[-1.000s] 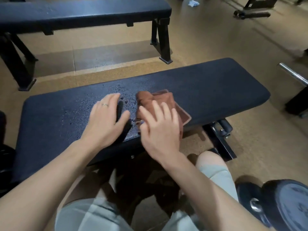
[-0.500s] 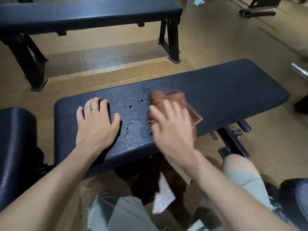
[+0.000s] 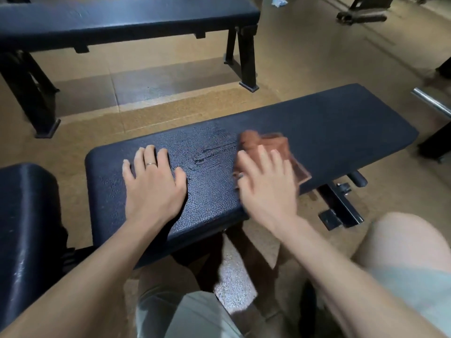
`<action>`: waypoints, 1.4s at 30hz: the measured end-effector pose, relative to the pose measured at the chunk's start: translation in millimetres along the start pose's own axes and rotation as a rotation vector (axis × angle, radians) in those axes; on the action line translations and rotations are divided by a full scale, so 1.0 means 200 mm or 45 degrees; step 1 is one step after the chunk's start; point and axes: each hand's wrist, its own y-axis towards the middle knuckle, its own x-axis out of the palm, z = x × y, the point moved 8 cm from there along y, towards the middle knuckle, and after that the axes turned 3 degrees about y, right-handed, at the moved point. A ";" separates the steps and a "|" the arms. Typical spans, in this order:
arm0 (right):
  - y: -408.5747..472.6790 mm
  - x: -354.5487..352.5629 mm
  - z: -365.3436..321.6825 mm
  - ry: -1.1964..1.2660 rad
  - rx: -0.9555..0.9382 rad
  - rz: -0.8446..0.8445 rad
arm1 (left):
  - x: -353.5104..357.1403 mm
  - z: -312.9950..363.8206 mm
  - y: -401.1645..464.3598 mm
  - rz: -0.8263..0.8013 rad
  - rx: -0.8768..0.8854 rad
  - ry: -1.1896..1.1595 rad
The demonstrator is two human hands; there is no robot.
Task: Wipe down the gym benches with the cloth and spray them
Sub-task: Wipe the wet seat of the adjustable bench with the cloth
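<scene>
**A:** Head view, looking down: what is each hand doing on the near counter [image 3: 329, 123]?

**B:** The right hand [image 3: 266, 189] lies flat on the cloth [image 3: 273, 147], a rust-brown rag pressed to the pad near its front edge, about midway along. Its fingers [image 3: 263, 157] are stretched out and slightly spread, pressing down rather than pinching. The hand is blurred, so I judge it is mid-stroke.

**A:** And the other?

**B:** The left hand [image 3: 153, 184] is planted palm-down toward the pad's left end, fingers apart, holding nothing. A ring [image 3: 150, 163] shows on one finger. I read it as a brace: the person leans over, so the weight goes there while the other arm sweeps.

**A:** Why a flat palm on the rag?

**B:** It probably spreads pressure over the whole fold, so more fabric meets the textured vinyl. Between the hands the surface looks wet, with streaks [image 3: 212, 152] running toward the cloth, which suggests liquid being pushed along.

**A:** How far along is the job?

**B:** My guess is part-way on this pad; the stretch right of the cloth looks matte and dry. A second bench [image 3: 122, 20] stands beyond, across the floor [image 3: 170, 98], and a padded piece [image 3: 24, 215] sits just left. No spray bottle is visible.

**A:** Any risk?

**B:** The rag's near corner overhangs the front edge, so it could slip off.
</scene>
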 end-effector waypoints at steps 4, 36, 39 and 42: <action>-0.07 0.06 -0.43 0.223 -0.378 -0.027 | 0.01 -0.01 0.00 -0.020 0.001 0.031; 1.02 0.05 0.16 0.018 -0.131 -0.030 | -0.01 -0.02 0.01 -0.021 -0.052 0.026; 1.09 -0.01 0.54 -0.030 0.063 -0.016 | -0.01 -0.01 0.01 -0.023 -0.051 0.034; 1.09 0.03 0.51 -0.008 0.206 -0.063 | 0.00 -0.01 0.01 -0.014 -0.061 0.034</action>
